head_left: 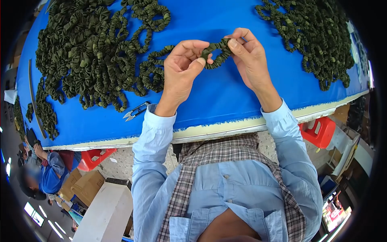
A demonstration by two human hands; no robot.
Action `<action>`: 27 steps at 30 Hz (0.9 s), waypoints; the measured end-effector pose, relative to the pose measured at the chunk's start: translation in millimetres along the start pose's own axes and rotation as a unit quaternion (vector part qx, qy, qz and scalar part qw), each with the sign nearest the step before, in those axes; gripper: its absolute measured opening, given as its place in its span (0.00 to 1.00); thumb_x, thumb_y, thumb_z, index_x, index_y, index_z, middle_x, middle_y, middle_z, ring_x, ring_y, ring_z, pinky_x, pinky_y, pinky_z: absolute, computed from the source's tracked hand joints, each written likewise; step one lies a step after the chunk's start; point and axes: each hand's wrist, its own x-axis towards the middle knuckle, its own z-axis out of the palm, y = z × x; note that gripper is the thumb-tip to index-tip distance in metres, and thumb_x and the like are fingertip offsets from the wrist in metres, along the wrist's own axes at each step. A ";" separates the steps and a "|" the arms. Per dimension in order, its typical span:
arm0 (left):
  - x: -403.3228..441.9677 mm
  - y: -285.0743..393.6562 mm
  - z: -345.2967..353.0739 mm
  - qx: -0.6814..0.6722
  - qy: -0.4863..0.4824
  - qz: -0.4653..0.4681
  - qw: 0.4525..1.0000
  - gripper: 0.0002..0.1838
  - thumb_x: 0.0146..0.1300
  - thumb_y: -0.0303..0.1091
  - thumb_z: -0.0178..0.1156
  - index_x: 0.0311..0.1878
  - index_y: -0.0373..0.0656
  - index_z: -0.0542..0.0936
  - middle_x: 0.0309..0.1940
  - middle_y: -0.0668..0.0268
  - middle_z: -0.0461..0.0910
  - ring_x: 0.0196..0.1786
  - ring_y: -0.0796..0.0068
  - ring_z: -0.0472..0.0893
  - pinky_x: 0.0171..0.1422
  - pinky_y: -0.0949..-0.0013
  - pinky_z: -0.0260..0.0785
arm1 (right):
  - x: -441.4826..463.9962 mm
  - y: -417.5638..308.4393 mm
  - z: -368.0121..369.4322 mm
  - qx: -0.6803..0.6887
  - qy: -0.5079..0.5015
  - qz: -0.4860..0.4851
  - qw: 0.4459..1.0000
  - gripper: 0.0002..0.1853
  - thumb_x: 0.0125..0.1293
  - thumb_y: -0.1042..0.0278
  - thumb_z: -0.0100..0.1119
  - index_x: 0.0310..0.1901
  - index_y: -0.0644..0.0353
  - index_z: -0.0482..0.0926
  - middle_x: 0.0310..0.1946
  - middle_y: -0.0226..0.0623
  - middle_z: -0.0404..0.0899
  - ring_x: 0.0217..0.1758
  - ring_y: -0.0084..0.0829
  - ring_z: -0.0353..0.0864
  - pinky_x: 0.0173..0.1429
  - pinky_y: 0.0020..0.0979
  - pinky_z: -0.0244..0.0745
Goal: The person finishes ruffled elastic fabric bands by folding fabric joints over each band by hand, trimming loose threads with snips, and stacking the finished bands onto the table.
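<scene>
A dark green scrunchie (220,59) is held up above the blue tabletop, stretched into a small ring between both hands. My left hand (181,68) pinches its left side between thumb and fingers. At the upper right of the ring, my right hand (250,56) grips it the same way. Just left of my left hand, a large heap of scrunchies (92,52) spreads over the cloth, with several loose ones along its edge. Thread snips (136,111) lie beside my left wrist, their blades pointing to the lower left.
A second pile of scrunchies (314,40) covers the right side of the blue cloth (225,97). A thin strip (34,97) lies at the far left. Red stools (320,132) stand beyond the table edge. Another person (52,173) works at the left, near cardboard boxes (86,185).
</scene>
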 end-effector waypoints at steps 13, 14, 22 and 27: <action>1.6 -2.2 -8.2 -0.152 0.032 -0.051 0.986 0.18 0.65 0.20 0.57 0.59 0.38 0.76 0.46 0.60 0.80 0.47 0.72 0.80 0.49 0.76 0.73 | -1.2 -7.6 11.6 -0.318 -0.078 -0.211 0.921 0.13 0.68 0.66 0.66 0.53 0.55 0.81 0.55 0.34 0.75 0.56 0.30 0.74 0.59 0.30 0.71; 1.6 -2.5 -8.9 -0.159 0.030 -0.051 0.986 0.18 0.66 0.20 0.57 0.59 0.38 0.76 0.47 0.60 0.80 0.48 0.72 0.80 0.49 0.76 0.73 | 0.6 -7.4 10.5 -0.343 -0.096 -0.233 0.905 0.12 0.67 0.66 0.66 0.51 0.55 0.82 0.56 0.34 0.75 0.56 0.30 0.73 0.58 0.30 0.71; -0.6 2.2 0.6 0.007 0.050 -0.019 0.999 0.18 0.70 0.25 0.58 0.62 0.39 0.75 0.49 0.59 0.79 0.48 0.74 0.79 0.53 0.73 0.73 | 1.8 -9.7 0.6 -0.477 -0.122 -0.277 0.825 0.10 0.63 0.63 0.69 0.43 0.55 0.83 0.52 0.30 0.77 0.52 0.31 0.72 0.57 0.29 0.69; 2.7 -0.3 -8.7 0.286 -0.023 0.146 0.947 0.15 0.70 0.29 0.60 0.58 0.41 0.78 0.47 0.65 0.80 0.46 0.75 0.79 0.47 0.78 0.70 | -3.5 -9.3 0.9 -0.340 -0.110 -0.157 0.921 0.09 0.63 0.65 0.69 0.42 0.56 0.82 0.44 0.28 0.79 0.49 0.29 0.71 0.57 0.29 0.67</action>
